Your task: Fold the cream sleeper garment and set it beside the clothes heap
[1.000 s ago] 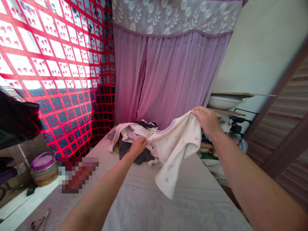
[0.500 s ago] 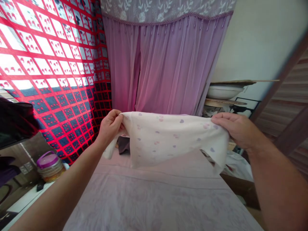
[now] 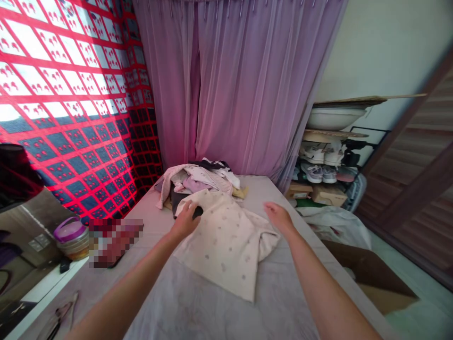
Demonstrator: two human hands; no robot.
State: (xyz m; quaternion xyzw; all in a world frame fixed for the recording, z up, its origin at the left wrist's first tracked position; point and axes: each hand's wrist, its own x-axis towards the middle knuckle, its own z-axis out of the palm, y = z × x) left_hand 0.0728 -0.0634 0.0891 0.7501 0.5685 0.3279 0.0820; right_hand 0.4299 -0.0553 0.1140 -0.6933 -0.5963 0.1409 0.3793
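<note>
A cream long-sleeved top (image 3: 226,236) with small heart prints lies spread on the bed (image 3: 170,302), slightly rumpled, its hem toward me. My left hand (image 3: 186,221) rests at the top's left shoulder, fingers apart, with a small dark patch showing beside the fingertips. Just off the right side of the top, my right hand (image 3: 279,218) hovers above the sheet with its fingers stretched out and nothing in them. Behind the top sits a heap of mixed clothes (image 3: 201,177), in pink, white, black and mustard.
Purple curtains (image 3: 247,94) hang behind the bed. On the right stand a shoe rack with sneakers (image 3: 314,172), a white basin (image 3: 336,118) and an open cardboard box (image 3: 375,274). A purple-lidded jar (image 3: 72,238) and a blurred-out object (image 3: 115,243) are at the left.
The top has gone from being held up stretched between both hands to lying on the bed. Both hands have let go and come lower; the view has tilted down, revealing the clothes heap.
</note>
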